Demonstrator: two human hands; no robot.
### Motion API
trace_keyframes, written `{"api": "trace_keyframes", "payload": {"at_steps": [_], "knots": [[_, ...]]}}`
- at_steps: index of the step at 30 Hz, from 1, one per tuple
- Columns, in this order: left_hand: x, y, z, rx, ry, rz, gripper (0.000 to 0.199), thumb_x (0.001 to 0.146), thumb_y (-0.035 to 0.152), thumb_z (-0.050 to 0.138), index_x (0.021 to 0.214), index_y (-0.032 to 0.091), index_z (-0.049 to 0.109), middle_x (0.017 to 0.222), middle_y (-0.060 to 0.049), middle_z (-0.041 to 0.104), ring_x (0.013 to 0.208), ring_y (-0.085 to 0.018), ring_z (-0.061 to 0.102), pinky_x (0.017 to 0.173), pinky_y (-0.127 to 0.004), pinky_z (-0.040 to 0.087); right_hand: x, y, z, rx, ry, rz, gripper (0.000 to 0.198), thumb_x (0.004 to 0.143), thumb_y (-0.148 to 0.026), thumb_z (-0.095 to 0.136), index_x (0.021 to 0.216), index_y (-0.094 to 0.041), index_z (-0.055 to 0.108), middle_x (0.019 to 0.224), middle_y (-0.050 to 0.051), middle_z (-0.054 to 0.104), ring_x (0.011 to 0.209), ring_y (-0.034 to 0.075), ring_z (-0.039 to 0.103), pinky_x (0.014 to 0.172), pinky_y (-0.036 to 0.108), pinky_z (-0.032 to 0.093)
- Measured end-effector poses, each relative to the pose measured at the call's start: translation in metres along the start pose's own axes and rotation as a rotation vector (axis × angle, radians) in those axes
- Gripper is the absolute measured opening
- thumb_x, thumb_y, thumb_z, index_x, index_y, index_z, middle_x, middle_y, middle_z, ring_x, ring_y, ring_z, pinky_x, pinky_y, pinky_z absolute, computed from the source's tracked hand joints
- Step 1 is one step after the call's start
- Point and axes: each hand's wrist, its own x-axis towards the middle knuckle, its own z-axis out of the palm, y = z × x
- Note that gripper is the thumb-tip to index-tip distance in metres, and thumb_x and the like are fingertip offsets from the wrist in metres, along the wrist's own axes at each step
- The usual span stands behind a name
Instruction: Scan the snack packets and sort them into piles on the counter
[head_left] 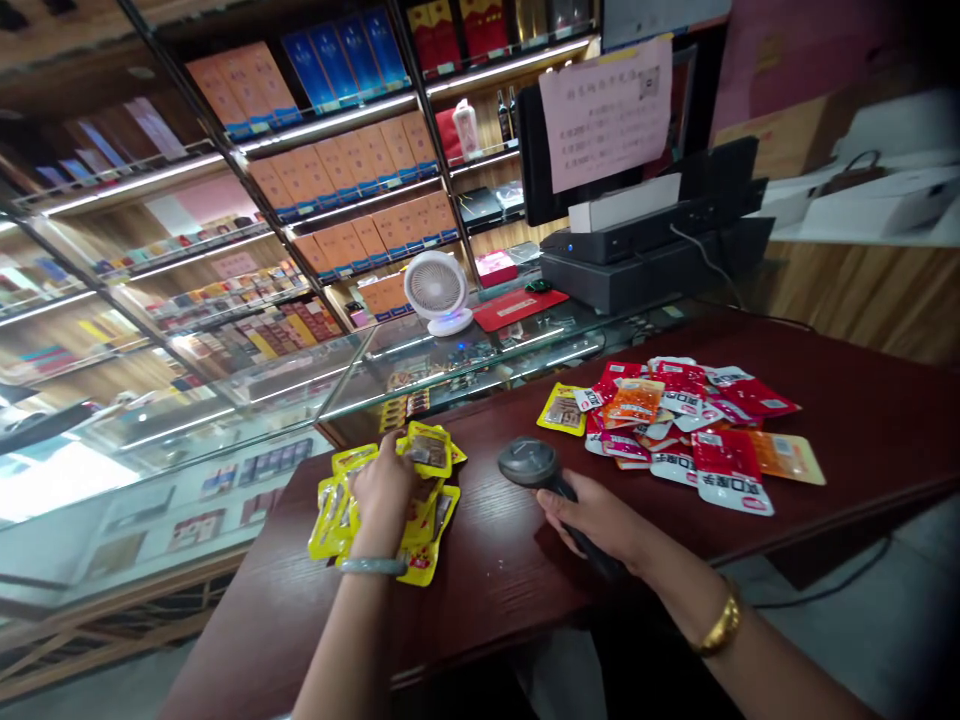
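Observation:
My right hand (592, 520) is wrapped round the handle of a dark grey barcode scanner (529, 461), its head raised over the brown table (495, 590) and pointing left. My left hand (386, 485) is over a heap of yellow snack packets (424, 562), its fingers closed at the edge of one yellow packet (429, 450) with a clear window showing brown contents. The fingertips are partly hidden. To the right lies a pile of red, white and orange snack packets (727, 465), with a single yellow packet (564, 410) at its left edge.
Behind the table stands a glass display counter (352, 385) bearing a small white fan (437, 290) and a red mat (521, 310). A dark cash register (652, 240) with a paper notice (607, 115) is at the back right. Shelves of boxed goods (337, 180) line the wall.

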Motion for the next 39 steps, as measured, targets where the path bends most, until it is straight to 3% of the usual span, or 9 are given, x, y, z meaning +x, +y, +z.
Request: {"api": "trace_keyframes", "payload": {"at_steps": [5,9,12,14,17,22,26,32,39], "knots": [[0.004,-0.017,-0.001,0.206,-0.118,0.139,0.048,0.094,0.027,0.033,0.127,0.036,0.066,0.106,-0.012,0.072,0.105,-0.035,0.062,0.087,-0.042,0.042,-0.005,0.003,-0.011,0.019,0.024,-0.021,0.045,0.084,-0.062,0.065,0.093,-0.021,0.052,0.053,-0.010,0.050,0.040,0.008,0.045,0.039,0.020,0.036],[-0.002,-0.002,0.002,0.281,-0.005,0.149,0.045,0.093,0.029,0.036,0.121,0.034,0.070,0.116,-0.015,0.065,0.111,-0.038,0.054,0.092,-0.049,0.039,-0.010,0.005,-0.024,0.024,0.048,-0.034,0.042,0.085,-0.062,0.065,0.092,-0.022,0.052,0.054,-0.009,0.050,0.039,0.008,0.045,0.039,0.020,0.036],[-0.009,0.031,0.008,0.227,0.120,0.202,0.040,0.091,0.035,0.045,0.122,0.028,0.068,0.133,-0.015,0.057,0.123,-0.038,0.046,0.100,-0.051,0.035,-0.015,0.005,-0.034,0.025,0.079,-0.043,0.042,0.086,-0.063,0.064,0.091,-0.022,0.052,0.055,-0.009,0.050,0.040,0.008,0.044,0.038,0.020,0.035],[-0.014,0.062,0.018,0.137,0.127,0.269,0.040,0.090,0.041,0.049,0.122,0.025,0.066,0.134,-0.013,0.058,0.125,-0.035,0.045,0.104,-0.050,0.033,-0.020,0.005,-0.039,0.029,0.100,-0.047,0.044,0.085,-0.064,0.064,0.090,-0.023,0.051,0.055,-0.009,0.049,0.040,0.008,0.044,0.038,0.020,0.035],[-0.018,0.115,0.040,-0.036,0.000,0.357,0.044,0.090,0.050,0.051,0.123,0.026,0.065,0.130,-0.010,0.062,0.123,-0.032,0.049,0.104,-0.046,0.034,-0.028,0.005,-0.046,0.029,0.129,-0.039,0.047,0.082,-0.066,0.065,0.089,-0.022,0.050,0.055,-0.009,0.049,0.040,0.007,0.043,0.039,0.020,0.034],[-0.015,0.193,0.069,-0.148,-0.232,0.316,0.057,0.085,0.069,0.047,0.115,0.025,0.067,0.131,-0.013,0.062,0.124,-0.035,0.050,0.100,-0.051,0.038,-0.040,0.011,-0.058,0.027,0.195,-0.026,0.050,0.082,-0.068,0.064,0.087,-0.021,0.048,0.056,-0.010,0.048,0.038,0.006,0.042,0.038,0.019,0.033],[-0.012,0.229,0.075,-0.122,-0.241,0.337,0.067,0.076,0.074,0.053,0.113,0.019,0.065,0.133,-0.018,0.058,0.127,-0.037,0.047,0.102,-0.052,0.036,-0.046,0.011,-0.065,0.033,0.233,-0.016,0.052,0.082,-0.070,0.062,0.094,-0.020,0.050,0.056,-0.011,0.047,0.037,0.006,0.042,0.036,0.019,0.033],[-0.014,0.233,0.073,-0.138,-0.282,0.335,0.066,0.070,0.056,0.073,0.118,0.014,0.055,0.129,-0.022,0.061,0.126,-0.037,0.052,0.099,-0.045,0.039,-0.048,0.004,-0.070,0.014,0.245,-0.036,0.053,0.083,-0.069,0.061,0.099,-0.020,0.051,0.054,-0.011,0.047,0.037,0.006,0.042,0.036,0.018,0.032],[-0.021,0.190,0.075,-0.658,-0.325,0.246,0.024,0.088,0.030,0.061,0.107,0.017,0.053,0.106,-0.015,0.071,0.095,-0.024,0.067,0.079,-0.030,0.045,-0.045,0.002,-0.060,0.033,0.238,-0.025,0.050,0.083,-0.066,0.064,0.099,-0.020,0.052,0.057,-0.010,0.050,0.040,0.006,0.044,0.039,0.018,0.034]]}}
